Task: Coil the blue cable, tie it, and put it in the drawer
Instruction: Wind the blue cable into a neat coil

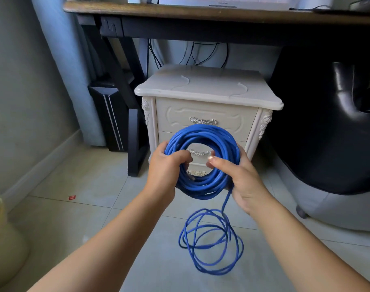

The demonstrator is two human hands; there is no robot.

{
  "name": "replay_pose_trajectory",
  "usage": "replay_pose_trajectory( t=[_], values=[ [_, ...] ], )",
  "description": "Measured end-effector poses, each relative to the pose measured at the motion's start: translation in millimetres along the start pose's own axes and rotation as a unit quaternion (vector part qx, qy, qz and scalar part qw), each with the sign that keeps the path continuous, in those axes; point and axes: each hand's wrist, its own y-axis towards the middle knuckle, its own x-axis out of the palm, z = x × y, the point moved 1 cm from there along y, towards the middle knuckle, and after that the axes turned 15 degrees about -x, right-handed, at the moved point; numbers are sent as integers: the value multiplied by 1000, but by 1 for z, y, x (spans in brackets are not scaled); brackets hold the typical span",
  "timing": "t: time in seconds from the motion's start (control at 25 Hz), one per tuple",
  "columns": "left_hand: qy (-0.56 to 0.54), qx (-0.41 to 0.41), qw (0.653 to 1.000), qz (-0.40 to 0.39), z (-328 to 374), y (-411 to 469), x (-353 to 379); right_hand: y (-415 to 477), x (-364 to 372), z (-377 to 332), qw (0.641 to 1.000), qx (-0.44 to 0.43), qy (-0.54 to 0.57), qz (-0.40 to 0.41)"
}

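Presently both hands, left [166, 165] and right [241, 180], grip the coiled blue cable [203, 142] between them.

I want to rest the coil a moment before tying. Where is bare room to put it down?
The nightstand top is bare. The floor left of the coil, between desk leg and wall, holds only a red scrap. Crowded: the floor under the coil, where loose loops lie, and the right side by the chair.

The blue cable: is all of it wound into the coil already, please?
No; a strand hangs from the held coil down to loose loops on the tiled floor.
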Motion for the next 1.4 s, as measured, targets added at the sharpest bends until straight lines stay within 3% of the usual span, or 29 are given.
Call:
replay_pose_trajectory(
  t=[0.4,0.6,0.68,0.84,1.0,1.16,1.28,1.4],
  values=[
    [-89,-23,996,16,16,-19,13,5,12,-18,995,66,69,32],
    [-97,-45,994,13,-12,-13,12,1,11,2,992,91,58,59],
    [-65,-72,995,2,-20,-7,11,5,8,10,990,93,-2,102],
    [139,-80,986,-45,-9,9,2,20,0,3,987,12,-69,142],
    [284,47,957,-29,4,9,-3,22,-2,-5,938,-95,-332,24],
    [441,199,874,-45,7,8,-5,16,6,-6,865,-163,-461,-110],
    [441,191,877,-30,8,10,-7,13,12,-8,858,-185,-463,-123],
    [389,166,906,-9,8,8,-6,10,10,-9,901,-143,-395,-111]
  ],
)
